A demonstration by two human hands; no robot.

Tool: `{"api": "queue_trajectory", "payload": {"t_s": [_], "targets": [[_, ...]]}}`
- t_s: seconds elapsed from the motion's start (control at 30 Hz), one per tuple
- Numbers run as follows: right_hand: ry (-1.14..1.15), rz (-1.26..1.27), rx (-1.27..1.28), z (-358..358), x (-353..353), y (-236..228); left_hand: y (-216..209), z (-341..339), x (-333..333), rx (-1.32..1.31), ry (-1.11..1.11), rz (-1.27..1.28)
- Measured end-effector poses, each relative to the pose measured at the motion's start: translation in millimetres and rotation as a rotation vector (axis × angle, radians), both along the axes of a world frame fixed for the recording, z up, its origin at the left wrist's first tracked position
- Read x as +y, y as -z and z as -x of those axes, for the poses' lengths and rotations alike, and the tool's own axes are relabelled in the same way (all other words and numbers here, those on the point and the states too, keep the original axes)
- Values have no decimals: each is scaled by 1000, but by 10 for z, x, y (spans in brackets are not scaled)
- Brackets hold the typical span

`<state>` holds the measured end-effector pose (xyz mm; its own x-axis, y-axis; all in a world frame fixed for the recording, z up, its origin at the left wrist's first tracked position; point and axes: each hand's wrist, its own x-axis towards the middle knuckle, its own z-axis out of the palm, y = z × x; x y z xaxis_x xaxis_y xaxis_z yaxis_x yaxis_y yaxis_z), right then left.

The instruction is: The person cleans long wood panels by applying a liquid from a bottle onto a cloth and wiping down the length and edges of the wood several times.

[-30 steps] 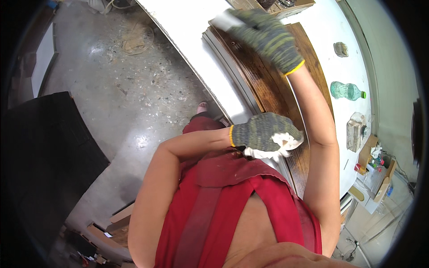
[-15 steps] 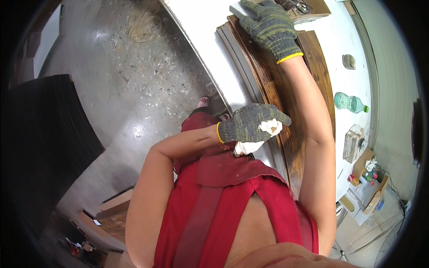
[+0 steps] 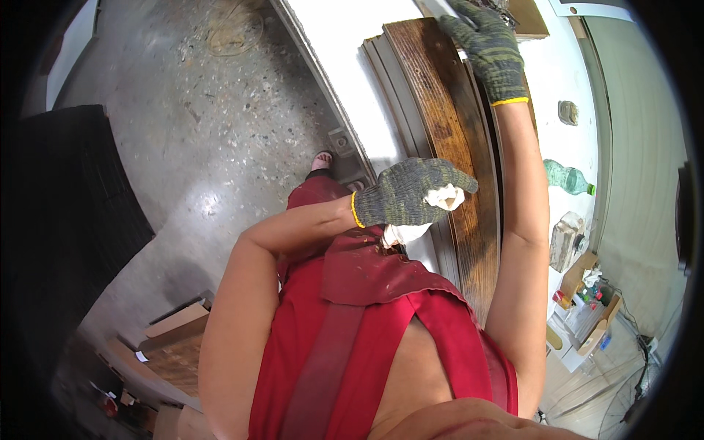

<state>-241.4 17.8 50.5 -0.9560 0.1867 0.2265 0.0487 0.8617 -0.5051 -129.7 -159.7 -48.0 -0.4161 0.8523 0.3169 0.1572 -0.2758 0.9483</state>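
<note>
My left hand [image 3: 411, 192], in a dark green knitted glove with a yellow cuff, is closed around a crumpled white cloth [image 3: 444, 196]. It is over the left edge of a long brown wooden board [image 3: 440, 125] with dark grain, and part of the cloth hangs below the palm. My right hand [image 3: 488, 55], in a matching glove, reaches to the far end of the boards. Its fingers close on a pale, flat thing [image 3: 441, 9], mostly hidden, whose kind I cannot make out. More boards with grey edges [image 3: 396, 84] lie under and beside the brown one.
The boards rest on a white table [image 3: 330, 37]. Along its right side lie a green plastic bottle [image 3: 568, 177], a small container [image 3: 568, 112] and a whitish block-like can [image 3: 566, 240]. A black stack [image 3: 66, 213] stands at the left on the stained concrete floor [image 3: 220, 147].
My right hand has moved right, off the brown board's far end, which now shows. My left hand keeps its hold on the cloth. The whole view has shifted slightly.
</note>
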Motion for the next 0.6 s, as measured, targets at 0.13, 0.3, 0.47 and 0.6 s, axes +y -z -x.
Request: {"api": "queue_trajectory", "payload": {"t_s": [0.13, 0.3, 0.47, 0.6], "targets": [[-134, -335, 97, -34, -93, 103, 1, -57, 121, 116, -49, -16], [-268, -564, -39, -57, -326, 55, 29, 5, 113, 102, 28, 69], [-368, -156, -78, -337, 134, 141, 65, -3, 111, 109, 45, 65], [-199, -278, 73, -395, 792, 277, -21, -2, 142, 167, 82, 89]]}}
